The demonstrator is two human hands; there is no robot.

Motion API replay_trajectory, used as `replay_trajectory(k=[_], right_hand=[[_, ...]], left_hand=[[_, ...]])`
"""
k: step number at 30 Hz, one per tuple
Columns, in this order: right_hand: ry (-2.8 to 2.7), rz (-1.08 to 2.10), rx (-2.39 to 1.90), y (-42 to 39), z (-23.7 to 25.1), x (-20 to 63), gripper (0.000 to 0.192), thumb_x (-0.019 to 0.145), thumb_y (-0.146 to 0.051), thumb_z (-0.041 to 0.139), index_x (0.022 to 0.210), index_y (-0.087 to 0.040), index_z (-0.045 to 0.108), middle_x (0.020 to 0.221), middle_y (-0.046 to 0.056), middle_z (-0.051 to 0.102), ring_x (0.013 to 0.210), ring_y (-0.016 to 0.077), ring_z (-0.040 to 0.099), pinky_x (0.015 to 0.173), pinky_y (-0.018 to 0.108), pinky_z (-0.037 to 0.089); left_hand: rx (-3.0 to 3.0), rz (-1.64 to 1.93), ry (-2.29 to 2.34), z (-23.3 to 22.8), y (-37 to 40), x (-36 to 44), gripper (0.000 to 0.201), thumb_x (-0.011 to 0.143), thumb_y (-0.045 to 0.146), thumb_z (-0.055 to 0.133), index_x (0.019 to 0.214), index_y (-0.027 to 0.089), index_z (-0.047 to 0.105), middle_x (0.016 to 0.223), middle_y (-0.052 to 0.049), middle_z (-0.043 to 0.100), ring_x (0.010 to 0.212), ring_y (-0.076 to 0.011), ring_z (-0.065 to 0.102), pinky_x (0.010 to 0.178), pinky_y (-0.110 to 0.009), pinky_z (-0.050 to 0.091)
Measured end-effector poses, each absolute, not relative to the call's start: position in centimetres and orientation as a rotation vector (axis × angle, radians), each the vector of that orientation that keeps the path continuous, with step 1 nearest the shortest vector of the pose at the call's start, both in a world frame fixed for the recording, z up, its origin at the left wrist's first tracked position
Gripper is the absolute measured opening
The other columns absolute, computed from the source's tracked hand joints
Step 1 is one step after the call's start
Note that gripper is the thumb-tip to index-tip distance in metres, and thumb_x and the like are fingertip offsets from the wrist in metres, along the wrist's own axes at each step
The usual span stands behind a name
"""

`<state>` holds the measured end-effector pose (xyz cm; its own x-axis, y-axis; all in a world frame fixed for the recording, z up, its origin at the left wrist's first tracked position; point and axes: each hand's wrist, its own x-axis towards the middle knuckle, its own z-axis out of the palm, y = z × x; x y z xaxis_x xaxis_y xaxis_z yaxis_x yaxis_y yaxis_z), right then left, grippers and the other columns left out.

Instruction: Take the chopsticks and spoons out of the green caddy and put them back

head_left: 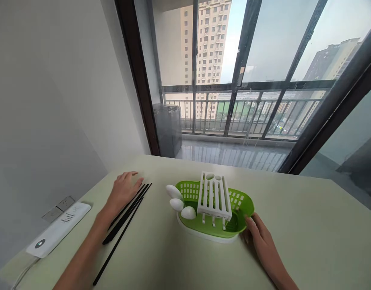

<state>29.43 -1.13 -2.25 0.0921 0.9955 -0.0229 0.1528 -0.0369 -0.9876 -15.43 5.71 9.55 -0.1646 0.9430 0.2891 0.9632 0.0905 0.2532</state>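
A green plastic basket (209, 230) with a white base sits on the pale table, its slotted walls facing up. Across its middle lies a white slotted rack (215, 195) with small hooks hanging at the front. Several white spoons (176, 204) lean out over the basket's left end. My right hand (260, 233) grips the right end of the basket, thumb at the rim, some fingers hidden. Several black chopsticks (126, 216) lie at an angle on the table, one apart from the bunch. My left hand (125, 189) is open over their far ends, fingers stretched forward.
A white power strip (61, 229) with a cable lies along the table's left edge, by the wall and its socket (65, 203). Beyond the table's far edge (233, 169) stand a dark door frame (140, 80), a grey appliance (168, 129) and balcony windows.
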Motion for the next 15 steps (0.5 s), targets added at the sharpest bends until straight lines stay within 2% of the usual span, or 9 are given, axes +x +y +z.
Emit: replay_trajectory(k=[3,7,11,15], right_hand=[[-1.233,1.082,-1.376,-1.4,-1.7,29.3,0.048,0.093,-0.065,0.052,0.111,-0.021,0.060,0.059,-0.005,0.052,0.058,0.0188,0.050,0.056,0.028,0.040],[-1.212,1.071,-1.375,-1.6,-1.3,29.2,0.045,0.092,-0.063,0.054,0.105,-0.022,0.061,0.058,-0.006,0.051,0.057,0.0183,0.049,0.057,0.028,0.042],[-1.209,1.067,-1.380,-1.7,-1.6,29.2,0.040,0.092,-0.062,0.054,0.097,-0.023,0.059,0.059,-0.005,0.051,0.058,0.0181,0.050,0.058,0.028,0.043],[-1.195,1.085,-1.377,-1.6,-2.2,29.5,0.043,0.091,-0.062,0.056,0.105,-0.022,0.060,0.060,-0.005,0.053,0.058,0.0185,0.051,0.058,0.028,0.046]], left_hand=[[-1.912,-0.730,-2.298,11.0,0.9,-16.0,0.057,0.097,0.062,0.040,0.130,0.020,0.060,0.137,-0.012,0.063,0.133,-0.0353,0.051,0.113,-0.053,0.038],[-1.717,-0.785,-2.276,7.8,-6.0,-15.7,0.061,0.096,0.065,0.038,0.129,0.019,0.060,0.143,-0.014,0.058,0.144,-0.0359,0.041,0.120,-0.057,0.030],[-1.547,-0.789,-2.316,3.3,-10.7,-13.7,0.062,0.099,0.058,0.038,0.143,0.016,0.049,0.164,-0.018,0.034,0.157,-0.0376,0.014,0.125,-0.063,0.018],[-1.488,-0.802,-2.413,1.6,-12.8,-11.8,0.066,0.101,0.053,0.033,0.155,0.014,0.034,0.170,-0.020,0.016,0.159,-0.0378,0.001,0.123,-0.068,0.014]])
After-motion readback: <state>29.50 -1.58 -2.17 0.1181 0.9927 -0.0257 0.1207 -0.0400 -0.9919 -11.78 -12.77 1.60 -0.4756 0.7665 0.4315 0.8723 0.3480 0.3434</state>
